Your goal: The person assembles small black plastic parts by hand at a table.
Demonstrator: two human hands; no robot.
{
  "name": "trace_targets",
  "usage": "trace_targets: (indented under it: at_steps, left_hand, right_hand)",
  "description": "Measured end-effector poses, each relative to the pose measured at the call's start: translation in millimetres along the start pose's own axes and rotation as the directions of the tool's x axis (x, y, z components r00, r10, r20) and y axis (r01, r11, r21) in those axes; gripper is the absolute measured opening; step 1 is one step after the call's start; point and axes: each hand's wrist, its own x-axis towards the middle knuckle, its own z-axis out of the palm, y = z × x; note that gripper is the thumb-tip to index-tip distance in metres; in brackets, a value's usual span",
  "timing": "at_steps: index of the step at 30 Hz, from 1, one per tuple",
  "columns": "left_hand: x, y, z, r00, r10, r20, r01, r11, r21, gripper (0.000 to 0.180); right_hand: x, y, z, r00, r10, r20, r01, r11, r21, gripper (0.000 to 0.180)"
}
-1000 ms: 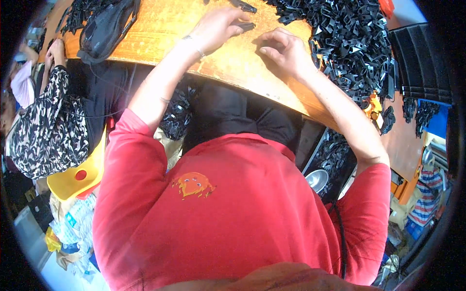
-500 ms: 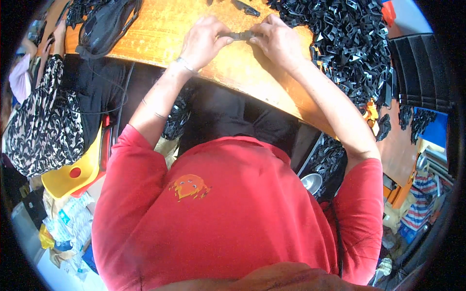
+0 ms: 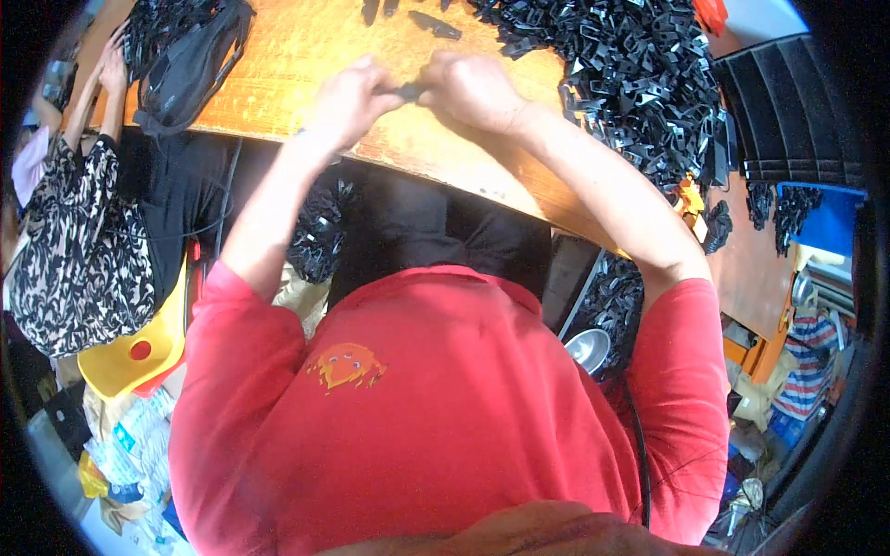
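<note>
My left hand (image 3: pixel 350 97) and my right hand (image 3: pixel 473 88) meet above the near edge of an orange wooden table (image 3: pixel 306 56). Both pinch one small black plastic part (image 3: pixel 409 91) between their fingertips. A big heap of similar black plastic parts (image 3: pixel 621 65) covers the table to the right of my right hand. A few loose black pieces (image 3: pixel 434 24) lie just beyond my hands. My red shirt fills the lower half of the view.
A black bag (image 3: pixel 185 60) lies on the table's left end. Another person in a black-and-white patterned top (image 3: pixel 79 250) sits at the left on a yellow stool (image 3: pixel 139 352). Black crates (image 3: pixel 788 120) stand at the right. More black parts (image 3: pixel 612 296) fill a bin below the table.
My hands left the tabletop, came together and rose toward me, holding a small black part between them. The view tilted slightly.
</note>
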Motion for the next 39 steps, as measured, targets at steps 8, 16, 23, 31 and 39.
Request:
trace_targets:
  at_steps: [8, 16, 23, 31, 39]
  left_hand:
    - [-9, -40, -91, 0.969, -0.099, 0.225, 0.117, 0.991, -0.070, 0.032]
    - [89, 7, 17, 0.936, 0.305, -0.179, -0.252, 0.930, 0.266, 0.031]
    - [107, -5, 36, 0.959, 0.282, -0.035, -0.252, 0.898, 0.360, 0.025]
    - [51, 15, 23, 0.977, 0.204, 0.060, -0.207, 0.978, 0.039, 0.026]
    - [22, 8, 19, 0.974, 0.172, -0.144, -0.173, 0.985, 0.004, 0.024]
  right_hand:
    - [-40, 59, -48, 0.940, 0.224, -0.259, -0.283, 0.933, -0.220, 0.016]
    - [-33, 70, -43, 0.970, 0.220, -0.101, -0.241, 0.905, -0.351, 0.023]
    - [-35, 58, -40, 0.907, 0.212, -0.363, -0.187, 0.977, 0.103, 0.027]
    - [-55, 22, -19, 0.926, 0.373, -0.052, -0.355, 0.911, 0.212, 0.028]
    - [-33, 11, -27, 0.962, 0.273, 0.007, -0.272, 0.961, -0.044, 0.024]
